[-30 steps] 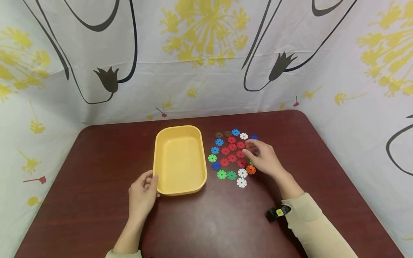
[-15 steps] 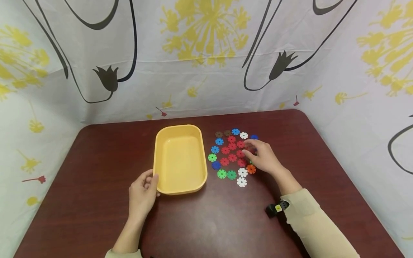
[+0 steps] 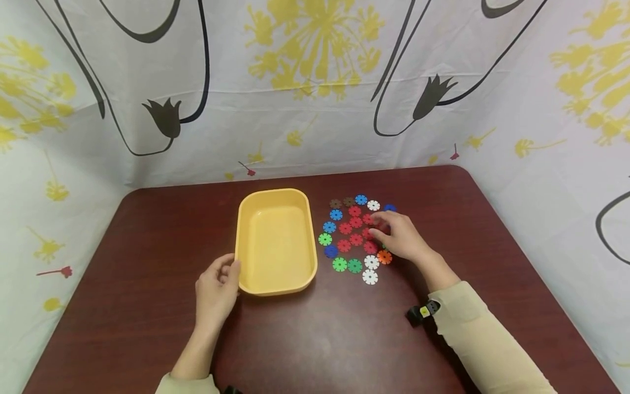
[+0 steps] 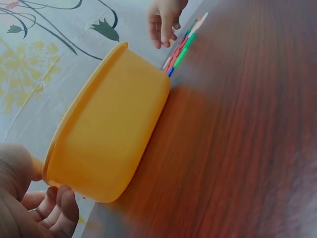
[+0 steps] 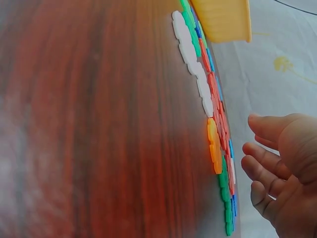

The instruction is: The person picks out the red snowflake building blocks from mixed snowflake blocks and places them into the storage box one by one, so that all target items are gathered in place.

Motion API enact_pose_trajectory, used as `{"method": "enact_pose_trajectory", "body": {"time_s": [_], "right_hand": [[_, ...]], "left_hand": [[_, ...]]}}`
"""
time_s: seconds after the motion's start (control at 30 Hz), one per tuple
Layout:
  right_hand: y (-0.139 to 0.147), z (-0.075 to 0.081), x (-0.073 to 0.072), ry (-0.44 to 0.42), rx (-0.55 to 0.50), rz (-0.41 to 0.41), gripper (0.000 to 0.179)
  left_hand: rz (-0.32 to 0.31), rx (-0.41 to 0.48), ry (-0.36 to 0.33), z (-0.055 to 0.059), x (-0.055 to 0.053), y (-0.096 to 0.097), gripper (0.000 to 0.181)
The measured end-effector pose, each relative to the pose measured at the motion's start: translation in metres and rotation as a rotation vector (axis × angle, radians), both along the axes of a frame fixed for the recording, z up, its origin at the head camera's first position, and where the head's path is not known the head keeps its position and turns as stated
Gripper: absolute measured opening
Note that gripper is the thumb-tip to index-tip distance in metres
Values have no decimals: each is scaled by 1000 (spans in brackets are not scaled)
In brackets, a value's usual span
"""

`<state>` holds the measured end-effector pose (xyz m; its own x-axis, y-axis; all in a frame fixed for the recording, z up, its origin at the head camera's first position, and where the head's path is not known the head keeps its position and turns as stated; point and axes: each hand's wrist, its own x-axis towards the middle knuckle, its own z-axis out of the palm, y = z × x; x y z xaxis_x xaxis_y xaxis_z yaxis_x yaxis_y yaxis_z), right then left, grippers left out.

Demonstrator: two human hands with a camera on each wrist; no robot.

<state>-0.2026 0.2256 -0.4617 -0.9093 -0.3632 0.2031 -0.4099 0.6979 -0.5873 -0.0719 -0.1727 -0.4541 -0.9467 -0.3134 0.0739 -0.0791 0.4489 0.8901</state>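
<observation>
Left hand (image 3: 215,290), nearest, pinches the near-left rim of the yellow tray (image 3: 276,241). Farther on, right hand (image 3: 401,238) hangs above coloured discs (image 3: 356,237), thumb and fingers apart, holding nothing. Discs lie flat right of tray, none inside; no visible progress. Versus half-second earlier: poses, layout match; head view shifts slightly.

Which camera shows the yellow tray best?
The head view: it shows the yellow tray from above, rim and inside. The left wrist view shows mostly its outside wall; the right wrist view catches just a piece, cut off at the top.
</observation>
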Motion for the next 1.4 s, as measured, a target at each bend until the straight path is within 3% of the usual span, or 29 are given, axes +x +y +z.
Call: {"method": "enact_pose_trajectory", "body": {"time_s": [0.43,1.4], "right_hand": [[0,-2,-10,-24,114,77,28],[-1,0,-24,-146,204,50,24]], "left_hand": [[1,-59,-13,-1,-10,0,31],[15,-37,15,-3,-14,1,28]]}}
